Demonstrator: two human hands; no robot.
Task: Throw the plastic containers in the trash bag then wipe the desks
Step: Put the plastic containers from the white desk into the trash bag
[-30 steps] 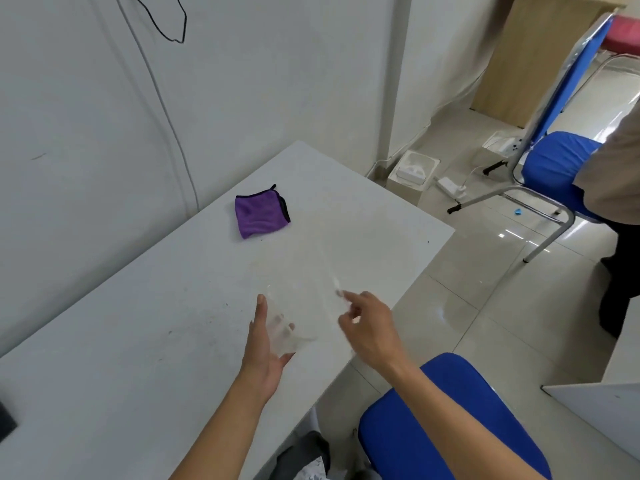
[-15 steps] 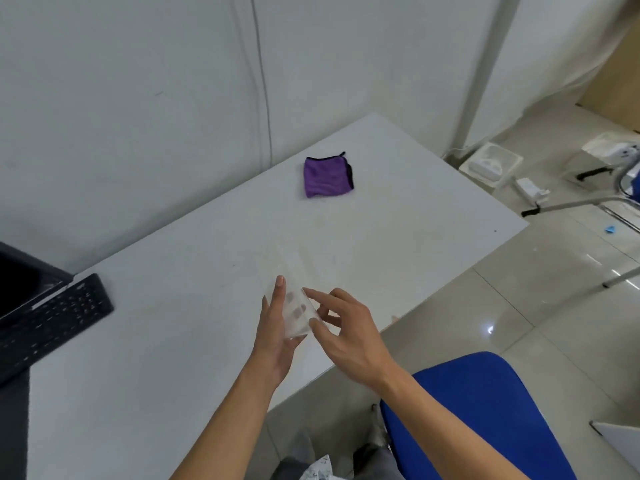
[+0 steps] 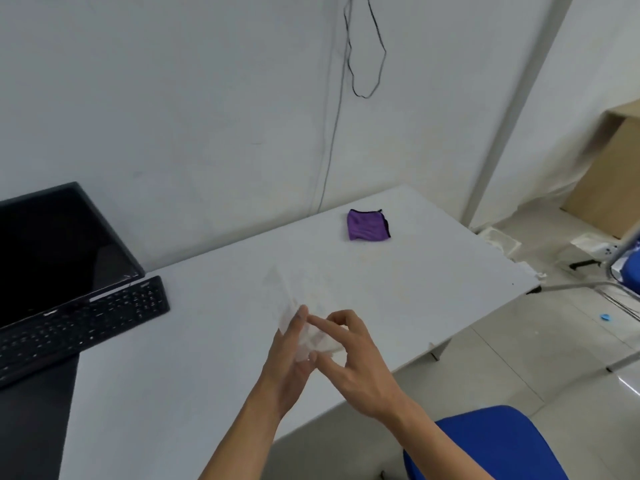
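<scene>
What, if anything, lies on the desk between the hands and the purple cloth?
Nothing visible: bare desk separates them from the purple cloth. The left hand and right hand hold a clear plastic container between them; the keyboard sits off to the left.

White wall (image 3: pixel 173 98), white desk (image 3: pixel 207 358), glossy tiled floor (image 3: pixel 519 368), blue chair (image 3: pixel 485 445)
</scene>
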